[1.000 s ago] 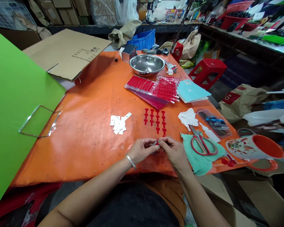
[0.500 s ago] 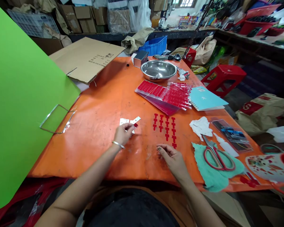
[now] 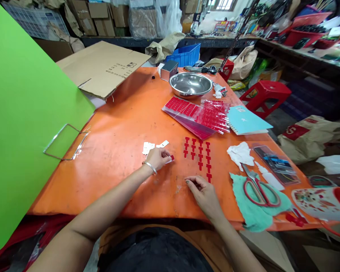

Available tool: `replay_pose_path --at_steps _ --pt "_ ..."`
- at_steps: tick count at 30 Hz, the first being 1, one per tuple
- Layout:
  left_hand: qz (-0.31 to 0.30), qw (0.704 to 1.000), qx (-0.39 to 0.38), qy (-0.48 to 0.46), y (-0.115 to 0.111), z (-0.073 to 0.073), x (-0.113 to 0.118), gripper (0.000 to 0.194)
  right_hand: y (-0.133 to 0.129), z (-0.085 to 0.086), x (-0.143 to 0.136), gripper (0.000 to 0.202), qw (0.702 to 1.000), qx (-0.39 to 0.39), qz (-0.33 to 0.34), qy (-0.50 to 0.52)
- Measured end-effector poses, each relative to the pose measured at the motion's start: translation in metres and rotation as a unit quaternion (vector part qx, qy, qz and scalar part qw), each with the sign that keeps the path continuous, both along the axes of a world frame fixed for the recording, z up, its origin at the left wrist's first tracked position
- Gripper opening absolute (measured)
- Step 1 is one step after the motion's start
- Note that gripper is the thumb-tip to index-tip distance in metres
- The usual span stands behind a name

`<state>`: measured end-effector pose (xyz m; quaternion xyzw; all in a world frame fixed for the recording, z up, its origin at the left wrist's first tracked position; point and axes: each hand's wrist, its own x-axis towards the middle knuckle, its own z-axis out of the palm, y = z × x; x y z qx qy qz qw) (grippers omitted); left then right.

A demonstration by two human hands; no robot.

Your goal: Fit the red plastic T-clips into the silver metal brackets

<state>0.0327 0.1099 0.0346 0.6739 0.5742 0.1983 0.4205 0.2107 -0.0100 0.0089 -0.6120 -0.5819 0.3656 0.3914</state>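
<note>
My left hand (image 3: 158, 158), a silver bangle at its wrist, pinches a small red-and-white piece (image 3: 171, 159) just above the table. Behind its fingers lie several small white cards (image 3: 149, 147) with dark marks. To the right, my right hand (image 3: 202, 191) hovers low over the table, thumb and fingers drawn together; whatever is between the fingertips, if anything, is too small to make out. Beyond that hand, red T-shaped pieces (image 3: 200, 156) lie in rows on the orange tabletop (image 3: 124, 143).
Red sheets in clear plastic (image 3: 184, 109), a steel bowl (image 3: 190, 84) and a blue notebook (image 3: 248, 120) sit farther back. At right are red-handled scissors (image 3: 260, 192) on a green cloth (image 3: 243, 207), crumpled tissue (image 3: 240, 154) and a printed cup (image 3: 314, 202). A green board (image 3: 31, 132) stands at left.
My left hand has moved right, away from the white cards, carrying the small red-and-white piece. My right hand has shifted slightly left and down, its fingers still drawn together.
</note>
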Motion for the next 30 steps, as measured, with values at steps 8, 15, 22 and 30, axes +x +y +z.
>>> replay_pose_path --at_steps 8,15,22,30 --pt "-0.068 0.989 0.081 0.106 -0.058 -0.01 -0.01 0.02 -0.002 -0.006 0.017 0.024 1.0 -0.01 -0.021 0.01" --pt "-0.009 0.956 0.158 0.247 0.007 0.0 -0.005 0.018 0.004 -0.003 0.021 0.022 0.999 0.017 -0.043 -0.007" --pt "0.012 0.96 0.115 0.256 0.062 -0.015 0.011 0.014 0.001 -0.001 0.023 0.022 0.998 0.012 -0.053 0.002" --pt "-0.002 0.963 0.24 0.119 0.046 -0.018 -0.01 0.01 -0.003 0.0 0.019 0.024 0.995 -0.021 -0.059 0.083"
